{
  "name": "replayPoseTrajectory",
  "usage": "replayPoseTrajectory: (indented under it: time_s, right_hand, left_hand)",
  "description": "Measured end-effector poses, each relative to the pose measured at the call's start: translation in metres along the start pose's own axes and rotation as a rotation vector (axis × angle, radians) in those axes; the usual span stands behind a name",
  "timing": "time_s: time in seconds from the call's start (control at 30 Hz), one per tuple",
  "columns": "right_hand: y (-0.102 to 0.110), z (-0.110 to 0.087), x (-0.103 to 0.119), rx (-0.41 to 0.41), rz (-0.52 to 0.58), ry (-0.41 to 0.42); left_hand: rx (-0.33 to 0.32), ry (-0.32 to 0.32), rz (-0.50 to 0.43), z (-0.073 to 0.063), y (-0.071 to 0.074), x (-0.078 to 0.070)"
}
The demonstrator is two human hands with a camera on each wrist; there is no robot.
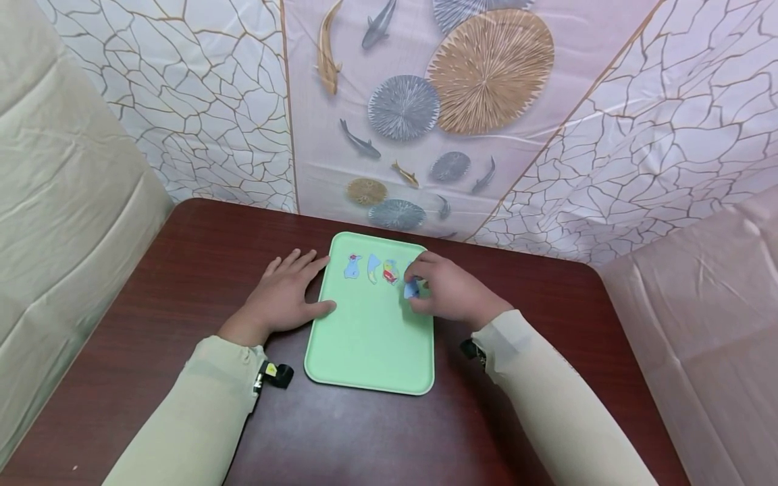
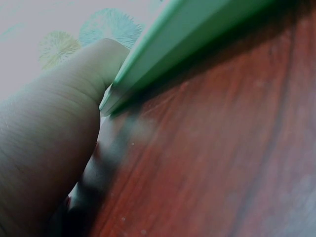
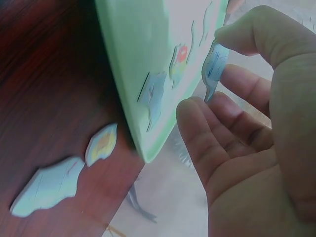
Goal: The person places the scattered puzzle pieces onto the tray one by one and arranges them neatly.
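Flat, colourful puzzle pieces lie in a row near the far end of a light green tray (image 1: 371, 344). They include a blue piece with a red mark (image 1: 352, 266), a narrow blue-and-yellow piece (image 1: 373, 268) and a red-and-yellow piece (image 1: 390, 273). My right hand (image 1: 450, 289) is over the tray's right side and pinches a blue puzzle piece (image 3: 216, 69) between thumb and fingers, raised off the tray. My left hand (image 1: 286, 290) rests at the tray's left edge, fingers spread, with its thumb over the rim.
Two more pieces, a larger pale one (image 3: 49, 187) and a small yellow one (image 3: 102, 143), lie on the dark wooden table (image 1: 182, 290) beside the tray. A patterned cloth (image 1: 365, 162) hangs behind the table, with plain pale cloth (image 1: 699, 304) at the sides.
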State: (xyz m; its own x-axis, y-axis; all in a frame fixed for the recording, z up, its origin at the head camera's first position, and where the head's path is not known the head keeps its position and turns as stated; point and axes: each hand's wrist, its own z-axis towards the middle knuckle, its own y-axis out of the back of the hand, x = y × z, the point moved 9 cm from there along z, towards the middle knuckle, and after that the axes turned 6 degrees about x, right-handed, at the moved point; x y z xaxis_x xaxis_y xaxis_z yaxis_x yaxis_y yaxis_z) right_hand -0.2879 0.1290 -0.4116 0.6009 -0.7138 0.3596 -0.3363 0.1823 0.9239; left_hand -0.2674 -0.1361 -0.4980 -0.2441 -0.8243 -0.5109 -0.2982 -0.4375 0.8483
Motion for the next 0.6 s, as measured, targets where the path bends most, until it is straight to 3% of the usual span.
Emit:
replayPoseTrajectory:
  time_s: [0.6]
  right_hand:
    - [-0.017, 0.023, 0.037, 0.041, -0.035, 0.106]
  left_hand:
    - [0.004, -0.001, 0.005, 0.0, 0.001, -0.002]
